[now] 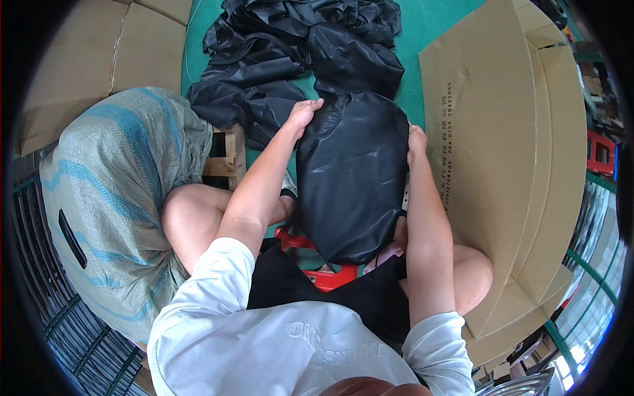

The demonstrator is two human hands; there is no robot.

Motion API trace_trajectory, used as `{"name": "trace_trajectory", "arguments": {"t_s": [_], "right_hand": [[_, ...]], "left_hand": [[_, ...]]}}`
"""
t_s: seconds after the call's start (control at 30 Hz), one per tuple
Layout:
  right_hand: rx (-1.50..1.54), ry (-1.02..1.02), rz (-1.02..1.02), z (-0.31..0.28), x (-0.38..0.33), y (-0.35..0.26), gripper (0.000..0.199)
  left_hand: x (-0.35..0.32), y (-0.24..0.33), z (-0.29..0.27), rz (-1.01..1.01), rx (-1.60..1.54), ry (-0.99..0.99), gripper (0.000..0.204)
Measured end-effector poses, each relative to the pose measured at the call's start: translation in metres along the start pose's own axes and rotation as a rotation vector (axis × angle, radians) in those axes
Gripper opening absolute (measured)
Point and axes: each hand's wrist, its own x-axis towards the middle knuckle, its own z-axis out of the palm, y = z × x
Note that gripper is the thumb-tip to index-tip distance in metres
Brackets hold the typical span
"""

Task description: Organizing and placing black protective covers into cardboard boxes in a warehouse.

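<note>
A smooth black fabric cover (pixel 353 178), oblong with rounded ends, stretches between my two hands above my lap. My left hand (pixel 305 117) grips its upper left edge, thumb pointing along the top and the other fingers partly hidden. On the opposite side my right hand (pixel 416 142) is closed on the right edge, somewhat lower; its fingertips are hidden behind the cloth. Beyond the cover lies a heap of similar black pieces (pixel 264 53), folded and layered, with one bulging piece (pixel 356 59) nearest to the held cover's top.
A tall cardboard box (pixel 492 152) stands close on the right, another cardboard box (pixel 142 49) at the far left. A large woven sack (pixel 112 198) with blue stripes bulges beside my left knee. A wooden pallet (pixel 228 158) and a red plastic stool (pixel 330 279) sit on the green floor (pixel 413 59).
</note>
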Motion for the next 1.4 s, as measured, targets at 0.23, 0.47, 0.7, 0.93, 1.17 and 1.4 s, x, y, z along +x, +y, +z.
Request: {"name": "trace_trajectory", "arguments": {"t_s": [0.23,0.47,0.7,0.93,1.17,1.4], "right_hand": [[-0.015,0.086,-0.041,0.007,-0.026,-0.015,0.027],[-0.869,0.662,-0.832,0.047,-0.09,-0.071,0.048],[-1.266,0.009,-1.12,0.095,-0.183,-0.024,0.073],[-1.464,0.003,-0.993,0.097,-0.189,-0.015,0.076],[-1.44,0.0,-0.993,0.093,-0.187,-0.016,0.075],[-1.395,-0.127,-0.947,0.08,-0.188,-0.029,0.081]], "left_hand": [[0.007,-0.014,-0.007,0.039,0.046,0.011,0.023],[0.005,-0.037,-0.065,0.219,0.59,0.462,0.033],[-0.01,-0.072,-0.12,0.058,0.551,0.943,0.05],[0.003,-0.074,-0.11,0.118,0.648,0.799,0.045],[-0.015,-0.049,-0.103,0.041,0.547,0.675,0.028],[-0.048,0.018,-0.104,0.085,0.501,0.613,0.027]]}}
